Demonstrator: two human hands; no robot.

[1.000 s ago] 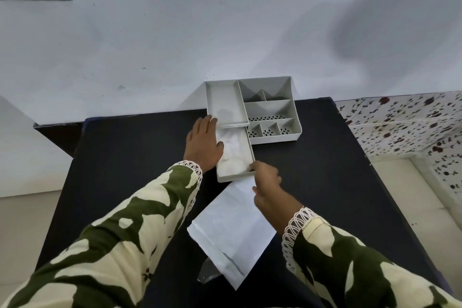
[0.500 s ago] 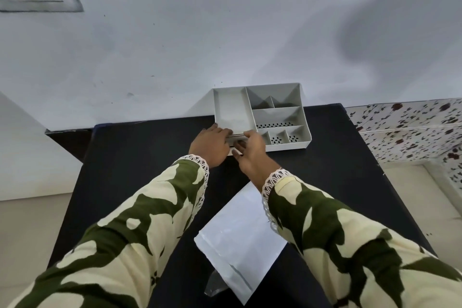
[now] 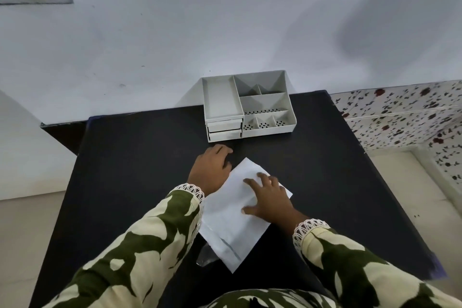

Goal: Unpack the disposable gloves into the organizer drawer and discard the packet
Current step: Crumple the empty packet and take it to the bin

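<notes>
- Centrally, my right hand [image 3: 271, 201] lies spread flat on the white packet [image 3: 237, 220].
- My left hand [image 3: 211, 170], loosely curled and empty, rests beside it.
- Both organizer [image 3: 265, 105] drawers [image 3: 225, 130] sit closed, upper centre.

Single view, head-mounted wide-angle, looking forward and steeply down over the person's own camouflage-print sleeves [image 3: 130, 252]. Faces the pale grey wall [image 3: 225, 20] across the matte black rectangular table [image 3: 140, 170]. Near field: left hand [image 3: 211, 170] and right hand [image 3: 271, 199] sit mid-frame, close to the lens. Grey plastic compartmented organizer [image 3: 265, 102] sits farther off at the table's back edge. Strong edge distortion; floral-patterned surface [image 3: 405, 112] at the right margin. No second view, so no overlap.
</notes>
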